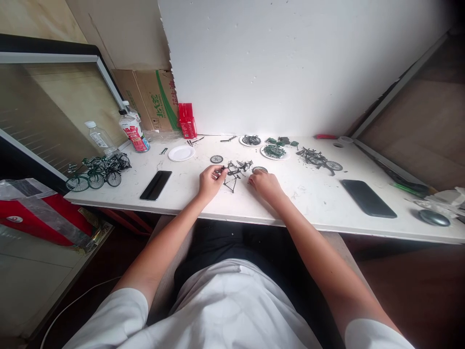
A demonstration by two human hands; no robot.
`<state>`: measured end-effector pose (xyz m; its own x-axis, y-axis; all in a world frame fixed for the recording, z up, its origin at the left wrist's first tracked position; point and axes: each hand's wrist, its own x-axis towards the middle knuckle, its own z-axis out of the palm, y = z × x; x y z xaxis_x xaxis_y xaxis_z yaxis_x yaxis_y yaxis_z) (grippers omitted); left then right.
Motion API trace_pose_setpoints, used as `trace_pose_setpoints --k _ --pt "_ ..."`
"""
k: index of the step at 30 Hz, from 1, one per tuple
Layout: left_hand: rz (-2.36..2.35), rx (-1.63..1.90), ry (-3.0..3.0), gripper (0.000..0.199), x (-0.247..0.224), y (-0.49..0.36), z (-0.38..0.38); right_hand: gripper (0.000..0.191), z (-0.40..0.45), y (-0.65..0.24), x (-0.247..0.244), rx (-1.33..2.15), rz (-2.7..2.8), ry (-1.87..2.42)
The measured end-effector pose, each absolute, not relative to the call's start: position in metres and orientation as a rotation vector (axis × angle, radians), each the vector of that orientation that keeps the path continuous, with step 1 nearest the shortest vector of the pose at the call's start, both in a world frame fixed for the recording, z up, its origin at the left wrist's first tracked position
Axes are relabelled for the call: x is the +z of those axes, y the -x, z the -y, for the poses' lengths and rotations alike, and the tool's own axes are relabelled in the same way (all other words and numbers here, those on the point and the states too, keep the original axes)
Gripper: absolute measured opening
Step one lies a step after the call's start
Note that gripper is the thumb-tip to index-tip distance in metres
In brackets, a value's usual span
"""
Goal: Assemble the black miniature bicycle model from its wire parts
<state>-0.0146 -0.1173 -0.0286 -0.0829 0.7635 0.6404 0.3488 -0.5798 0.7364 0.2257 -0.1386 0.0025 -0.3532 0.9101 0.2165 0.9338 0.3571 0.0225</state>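
In the middle of the white table lies a dark miniature bicycle frame, with thin bars and small parts about it. My left hand pinches a dark end of this frame between thumb and fingers. To the right, my right hand rests low at the tabletop with its fingers curled together; whatever they hold, if anything, is hidden. A small spoked wheel shows just behind its knuckles, partly covered. Another small wheel lies flat beyond my left hand.
Plates of black parts and green parts stand at the back, beside a pile of wheels. Finished-looking miniature bicycles stand far left near bottles. A phone, a white plate and a dark slab flank my hands.
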Motion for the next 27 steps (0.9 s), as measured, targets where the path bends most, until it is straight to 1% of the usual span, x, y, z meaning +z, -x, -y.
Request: trace_pose_setpoints --k 5,10,17,27 --pt "-1.204 1.698 -1.859 0.031 -0.0297 0.0153 0.1165 0.036 0.1384 -0.2244 -0.0008 -0.222 2.397 1.736" --pt "-1.204 1.688 -1.863 0.031 -0.0293 0.0160 0.1165 0.038 0.1409 -0.2226 0.0003 -0.259 2.412 1.763" --pt "-1.215 1.681 -1.870 0.032 -0.0294 0.0155 0.1160 0.039 0.1401 -0.2242 0.0015 -0.221 2.404 1.765" --pt "-1.210 1.683 -1.884 0.030 -0.0322 0.0149 0.1149 0.038 0.1428 -0.2183 0.0009 -0.265 2.387 1.824"
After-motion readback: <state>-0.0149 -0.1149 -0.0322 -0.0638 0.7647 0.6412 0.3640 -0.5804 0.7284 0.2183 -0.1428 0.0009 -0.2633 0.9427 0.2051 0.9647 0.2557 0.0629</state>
